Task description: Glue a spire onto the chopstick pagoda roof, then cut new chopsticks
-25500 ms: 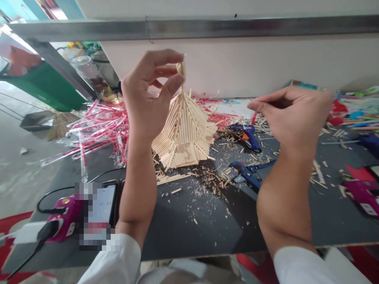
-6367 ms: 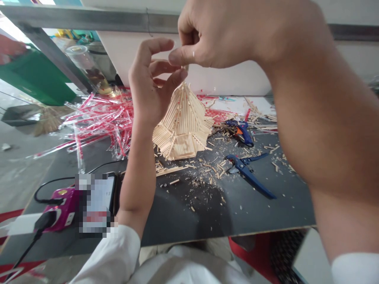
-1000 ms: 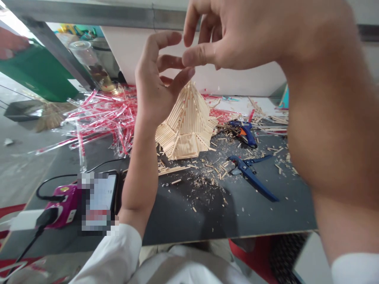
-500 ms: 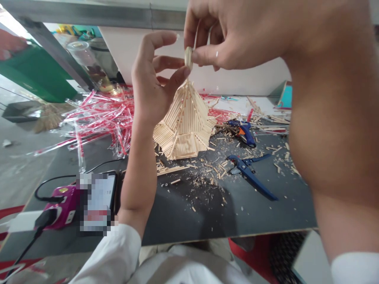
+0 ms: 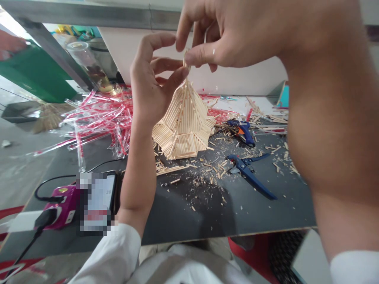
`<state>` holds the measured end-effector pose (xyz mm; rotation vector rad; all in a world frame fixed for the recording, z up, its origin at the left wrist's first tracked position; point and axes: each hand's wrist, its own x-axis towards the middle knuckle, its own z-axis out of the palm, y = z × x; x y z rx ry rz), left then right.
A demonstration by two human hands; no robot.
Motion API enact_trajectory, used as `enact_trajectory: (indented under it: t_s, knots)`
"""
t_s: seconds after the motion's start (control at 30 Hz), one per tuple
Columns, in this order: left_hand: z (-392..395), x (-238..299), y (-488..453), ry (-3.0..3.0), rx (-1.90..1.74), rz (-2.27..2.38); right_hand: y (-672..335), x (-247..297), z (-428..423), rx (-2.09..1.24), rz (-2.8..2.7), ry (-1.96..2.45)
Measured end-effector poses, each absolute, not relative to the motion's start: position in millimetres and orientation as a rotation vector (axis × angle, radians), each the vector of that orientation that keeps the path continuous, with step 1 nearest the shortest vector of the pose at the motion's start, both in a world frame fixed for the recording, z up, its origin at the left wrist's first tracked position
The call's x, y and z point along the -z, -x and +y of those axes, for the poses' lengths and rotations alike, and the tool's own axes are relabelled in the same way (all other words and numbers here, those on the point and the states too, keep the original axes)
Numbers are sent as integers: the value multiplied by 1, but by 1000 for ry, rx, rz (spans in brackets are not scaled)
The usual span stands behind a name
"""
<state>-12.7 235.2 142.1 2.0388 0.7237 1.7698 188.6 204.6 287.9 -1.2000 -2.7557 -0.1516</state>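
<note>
Phone screen (image 5: pixel 97 201) pixelated, unreadable; right hand (image 5: pixel 233 35) cut off by the top edge

A dark gray table (image 5: pixel 183 213) is dusted with little wood bits (image 5: pixel 204 183). A stick tower (image 5: pixel 183 134) sits at twelve o'clock. A blue glue gun (image 5: pixel 242 133) lies at one, blue cutters (image 5: pixel 248 173) at three, red and clear wrappers (image 5: pixel 97 122) at ten, and a blurred phone (image 5: pixel 97 201) at eight.

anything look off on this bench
The dark bench top is littered with stick offcuts and sawdust, and a tangled heap of red-and-clear plastic wrappers sprawls past its left edge. The stick tower stands upright, with no obvious break.
</note>
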Motion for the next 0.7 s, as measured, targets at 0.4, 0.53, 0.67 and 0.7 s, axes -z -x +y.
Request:
enact_trajectory:
  t_s: [0.4, 0.53, 0.67, 0.7]
  knots:
    - [226, -147, 4, -1970, -1867, 786, -184, -287, 201, 202, -2741, 1247]
    - [221, -149, 3, -1993, -1854, 769, -181, -285, 201, 229, -2724, 1269]
    - [224, -146, 6, -2080, -1813, 726, -182, -282, 204, 244, -2741, 1244]
    - [225, -145, 7, -2105, -1791, 732, -182, -282, 205, 274, -2744, 1248]
